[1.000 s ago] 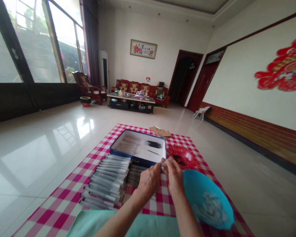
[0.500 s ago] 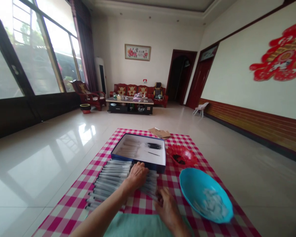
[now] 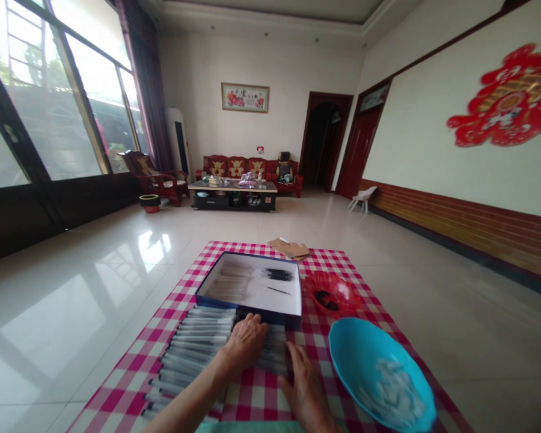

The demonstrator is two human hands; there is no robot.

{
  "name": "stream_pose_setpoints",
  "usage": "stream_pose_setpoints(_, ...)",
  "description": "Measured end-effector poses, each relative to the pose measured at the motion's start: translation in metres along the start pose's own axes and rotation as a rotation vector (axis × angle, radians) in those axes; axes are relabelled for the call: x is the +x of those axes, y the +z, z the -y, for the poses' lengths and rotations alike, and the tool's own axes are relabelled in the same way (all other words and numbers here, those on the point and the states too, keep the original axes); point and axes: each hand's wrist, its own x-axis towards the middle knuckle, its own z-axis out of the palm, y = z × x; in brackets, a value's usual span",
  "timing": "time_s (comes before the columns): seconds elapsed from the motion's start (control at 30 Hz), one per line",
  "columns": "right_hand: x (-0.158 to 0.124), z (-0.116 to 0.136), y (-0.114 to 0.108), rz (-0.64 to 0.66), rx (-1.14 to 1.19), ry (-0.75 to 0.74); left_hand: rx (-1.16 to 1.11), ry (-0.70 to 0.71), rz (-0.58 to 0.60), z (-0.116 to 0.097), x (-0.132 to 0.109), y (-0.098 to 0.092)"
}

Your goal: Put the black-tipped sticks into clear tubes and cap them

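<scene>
Clear pen barrels with dark tips [image 3: 193, 346], several of them, lie side by side in a row on the left of the checked cloth. Beside them, a smaller group of pens [image 3: 273, 349] lies between my hands. My left hand [image 3: 247, 340] rests on that group's left part with its fingers curled over it. At the right ends of the same pens is my right hand [image 3: 306, 385], its thumb and forefinger apart; its other fingers are partly hidden. Just beyond stands a shallow blue-edged box [image 3: 252, 291] holding clear tubes [image 3: 229, 279] and thin black pieces [image 3: 279, 274].
A blue bowl [image 3: 349, 346] with small whitish pieces stands at the right. Behind it is a red scalloped dish [image 3: 342, 288] with dark bits. Brown cardboard pieces [image 3: 288, 248] lie at the table's far edge. A low table [image 3: 234, 187] and a sofa stand farther off.
The camera view has shifted slightly. My right thumb and forefinger have spread, and the hand has come up alongside the pen ends. My left hand stays on the pens.
</scene>
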Motion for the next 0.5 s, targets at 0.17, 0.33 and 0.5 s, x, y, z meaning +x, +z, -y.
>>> stream_pose_setpoints(0.17,0.004,-0.004,0.010,-0.024,0.027,0.016,0.002,-0.021,0.004,0.005,0.003,0.007)
stream_pose_setpoints(0.33,0.003,-0.008,0.016,-0.100,0.096,0.035,-0.002,-0.027,-0.015,0.009,0.004,0.011)
stream_pose_setpoints(0.5,0.004,-0.007,0.009,-0.155,0.288,0.122,0.001,-0.025,-0.042,0.008,-0.001,0.003)
